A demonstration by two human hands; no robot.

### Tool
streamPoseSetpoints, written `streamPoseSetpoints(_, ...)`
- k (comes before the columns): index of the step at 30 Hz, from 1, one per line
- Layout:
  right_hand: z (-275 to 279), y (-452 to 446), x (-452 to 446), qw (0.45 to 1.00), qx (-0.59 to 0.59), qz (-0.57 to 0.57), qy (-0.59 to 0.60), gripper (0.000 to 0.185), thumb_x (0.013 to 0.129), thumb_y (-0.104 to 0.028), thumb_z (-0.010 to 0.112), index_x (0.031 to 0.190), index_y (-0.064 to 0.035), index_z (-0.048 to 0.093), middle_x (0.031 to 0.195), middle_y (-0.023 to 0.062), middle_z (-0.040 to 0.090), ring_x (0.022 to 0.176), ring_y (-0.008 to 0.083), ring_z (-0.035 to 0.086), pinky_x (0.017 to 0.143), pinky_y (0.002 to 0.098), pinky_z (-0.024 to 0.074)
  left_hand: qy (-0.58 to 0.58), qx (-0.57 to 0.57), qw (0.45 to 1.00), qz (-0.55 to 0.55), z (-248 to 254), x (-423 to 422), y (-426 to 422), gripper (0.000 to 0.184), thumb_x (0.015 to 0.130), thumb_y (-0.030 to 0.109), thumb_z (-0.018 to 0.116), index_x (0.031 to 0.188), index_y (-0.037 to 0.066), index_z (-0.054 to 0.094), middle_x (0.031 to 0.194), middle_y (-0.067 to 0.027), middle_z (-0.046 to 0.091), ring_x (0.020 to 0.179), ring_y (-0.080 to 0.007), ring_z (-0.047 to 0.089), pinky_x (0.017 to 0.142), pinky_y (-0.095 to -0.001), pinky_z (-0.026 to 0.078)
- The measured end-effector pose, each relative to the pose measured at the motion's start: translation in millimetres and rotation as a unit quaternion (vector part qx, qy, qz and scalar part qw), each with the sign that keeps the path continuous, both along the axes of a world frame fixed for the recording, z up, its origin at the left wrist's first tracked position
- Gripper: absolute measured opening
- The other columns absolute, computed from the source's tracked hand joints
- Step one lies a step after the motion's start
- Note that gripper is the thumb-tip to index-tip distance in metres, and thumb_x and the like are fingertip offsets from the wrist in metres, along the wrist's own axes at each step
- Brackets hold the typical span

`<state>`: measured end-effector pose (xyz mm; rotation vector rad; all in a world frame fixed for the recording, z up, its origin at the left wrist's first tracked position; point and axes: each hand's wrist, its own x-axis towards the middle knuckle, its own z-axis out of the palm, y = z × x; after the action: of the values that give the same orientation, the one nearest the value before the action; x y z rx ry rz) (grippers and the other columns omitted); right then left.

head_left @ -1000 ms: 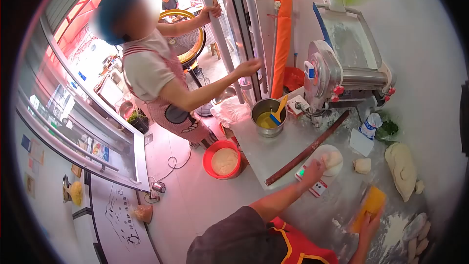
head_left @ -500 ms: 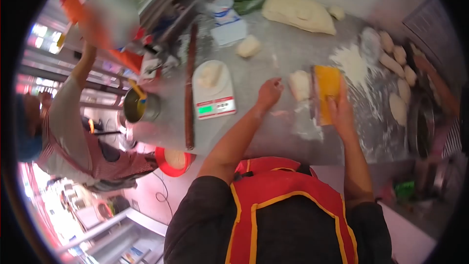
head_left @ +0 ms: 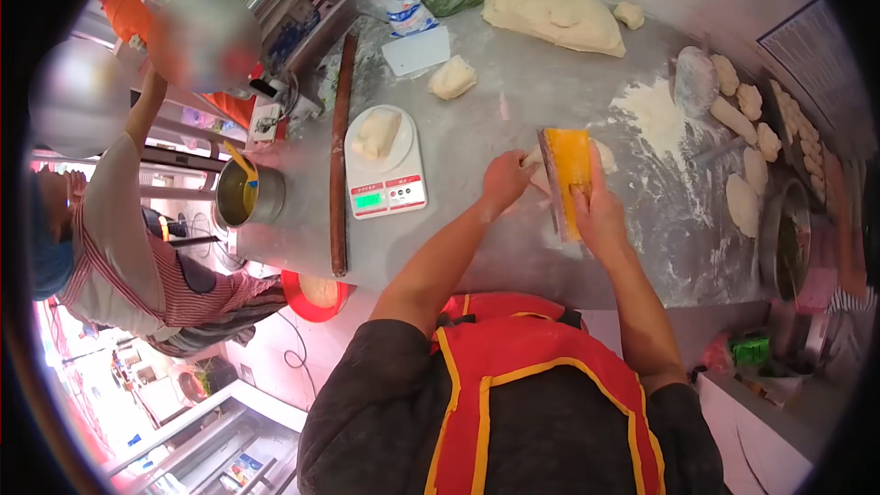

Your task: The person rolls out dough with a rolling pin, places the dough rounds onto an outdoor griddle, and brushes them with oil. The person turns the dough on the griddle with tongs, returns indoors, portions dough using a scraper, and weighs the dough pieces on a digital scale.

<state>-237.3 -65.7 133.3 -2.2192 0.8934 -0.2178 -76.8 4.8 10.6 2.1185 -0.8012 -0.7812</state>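
My right hand (head_left: 600, 213) grips a yellow dough scraper (head_left: 570, 160) with a dark blade edge on its left, tilted over a pale piece of dough (head_left: 602, 157). The scraper hides much of that dough. Just left of the blade, my left hand (head_left: 507, 181) is closed, its fingertips pinching a bit of the dough. A white kitchen scale (head_left: 389, 192) with a green display stands left of my left hand, and a dough lump (head_left: 376, 135) rests on it. Another dough lump (head_left: 453, 78) lies beyond, near a white rectangular scraper (head_left: 416, 51).
A long wooden rolling pin (head_left: 341, 156) lies left of the scale. Large dough (head_left: 550, 16) sits at the back; flour (head_left: 653, 115) and several dough pieces (head_left: 742, 206) lie to the right. A metal pot (head_left: 266, 197) is at the left edge, where another person (head_left: 128, 220) stands.
My right hand has moved the scraper left, so it now covers part of the dough. My left fingers have come onto the dough's left side. The whole view has shifted slightly.
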Motion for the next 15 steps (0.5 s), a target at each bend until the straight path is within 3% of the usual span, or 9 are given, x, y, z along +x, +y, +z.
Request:
streamPoseSetpoints(3,-21,8,8,0.998,-0.055,0.011,0.034,0.073,0.088,-0.007,0.05,0.149,-0.0204,0.011,0.093,0.0278,0.063,0.085,0.0461,0.061,0.071,0.048,0.0473,-0.017,-0.021,0.998,0.064,-10,-9,6,0.029,0.08,0.031,0.063,0.096,0.006,0.067,0.095,-0.0162,0.066,0.088,-0.0339,0.063,0.076,-0.0415,0.049)
streamPoseSetpoints(12,-25,20,24,0.987,-0.059,0.081,0.126,0.074,0.087,-0.007,0.048,0.149,-0.0152,0.008,0.09,0.025,0.063,0.08,0.0429,0.061,0.073,0.0486,0.0459,-0.065,0.016,0.994,0.084,-16,-19,11,0.026,0.081,0.03,0.062,0.094,0.008,0.062,0.088,-0.0156,0.066,0.083,-0.0356,0.063,0.071,-0.0462,0.049)
streamPoseSetpoints(15,-60,25,37,0.988,-0.107,0.067,0.088,0.077,0.085,-0.005,0.048,0.149,-0.0216,0.008,0.085,0.0269,0.063,0.077,0.0471,0.06,0.066,0.0516,0.0449,-0.053,0.025,0.994,0.091,-7,-16,11,0.024,0.081,0.029,0.061,0.093,0.008,0.062,0.086,-0.0156,0.066,0.082,-0.0356,0.063,0.07,-0.0461,0.049)
